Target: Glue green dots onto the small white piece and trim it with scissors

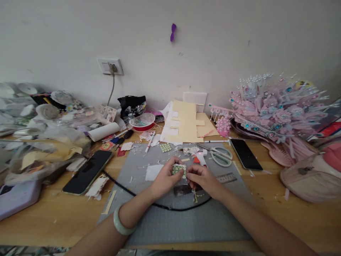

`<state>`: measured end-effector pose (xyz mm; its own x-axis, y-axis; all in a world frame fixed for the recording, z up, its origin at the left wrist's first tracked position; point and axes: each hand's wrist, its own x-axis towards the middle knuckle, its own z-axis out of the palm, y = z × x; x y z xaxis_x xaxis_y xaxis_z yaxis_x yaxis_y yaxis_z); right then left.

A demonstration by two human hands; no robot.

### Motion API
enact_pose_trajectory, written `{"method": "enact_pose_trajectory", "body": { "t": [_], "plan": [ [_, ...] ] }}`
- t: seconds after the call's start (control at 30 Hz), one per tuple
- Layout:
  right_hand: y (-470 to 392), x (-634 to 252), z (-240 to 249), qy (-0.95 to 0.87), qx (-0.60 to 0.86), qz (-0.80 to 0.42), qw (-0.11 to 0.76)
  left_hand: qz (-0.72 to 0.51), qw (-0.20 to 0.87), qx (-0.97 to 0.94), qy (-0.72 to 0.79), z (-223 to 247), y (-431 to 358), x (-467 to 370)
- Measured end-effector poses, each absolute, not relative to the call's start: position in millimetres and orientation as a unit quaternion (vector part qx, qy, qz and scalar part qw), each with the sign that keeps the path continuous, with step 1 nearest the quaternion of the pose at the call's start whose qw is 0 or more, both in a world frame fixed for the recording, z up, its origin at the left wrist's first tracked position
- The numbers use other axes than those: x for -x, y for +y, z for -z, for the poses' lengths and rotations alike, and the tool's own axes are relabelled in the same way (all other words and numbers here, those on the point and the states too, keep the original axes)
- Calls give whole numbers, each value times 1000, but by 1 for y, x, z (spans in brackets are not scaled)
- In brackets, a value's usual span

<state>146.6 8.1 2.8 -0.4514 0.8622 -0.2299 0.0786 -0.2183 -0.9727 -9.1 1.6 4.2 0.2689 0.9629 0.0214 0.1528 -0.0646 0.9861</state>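
Observation:
A small green-and-white patterned piece (178, 170) is held between the thumb and fingers of my left hand (168, 175), above the grey cutting mat (154, 227). Close to the piece's right edge, my right hand (200, 177) has its thumb and fingers pinched together; what lies between them is too small to make out. Under my hands lie a ruler (226, 178) and several thin scraps. A white and orange glue gun (200, 156) rests just beyond my right hand, beside grey-green-handled scissors (221, 156). A similar patterned piece (165, 147) lies farther back on the mat.
A black cable (170, 209) curves across the mat. Phones lie left (87, 172) and right (245, 153). Cut cream card (186, 121) leans at the back. Pink beaded ornaments (277, 110) and a pouch (306, 177) crowd the right; plastic bags (53, 153) fill the left.

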Motion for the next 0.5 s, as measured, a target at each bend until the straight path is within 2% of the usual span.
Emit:
{"method": "enact_pose_trajectory", "body": {
  "t": [0.3,0.5],
  "plan": [
    [10,-146,-6,-565,444,-620,314,-407,492,-617,460,-1,2,10],
    [9,-150,-6,-537,420,-659,316,-406,545,-579,450,-7,2,10]
  ]
}}
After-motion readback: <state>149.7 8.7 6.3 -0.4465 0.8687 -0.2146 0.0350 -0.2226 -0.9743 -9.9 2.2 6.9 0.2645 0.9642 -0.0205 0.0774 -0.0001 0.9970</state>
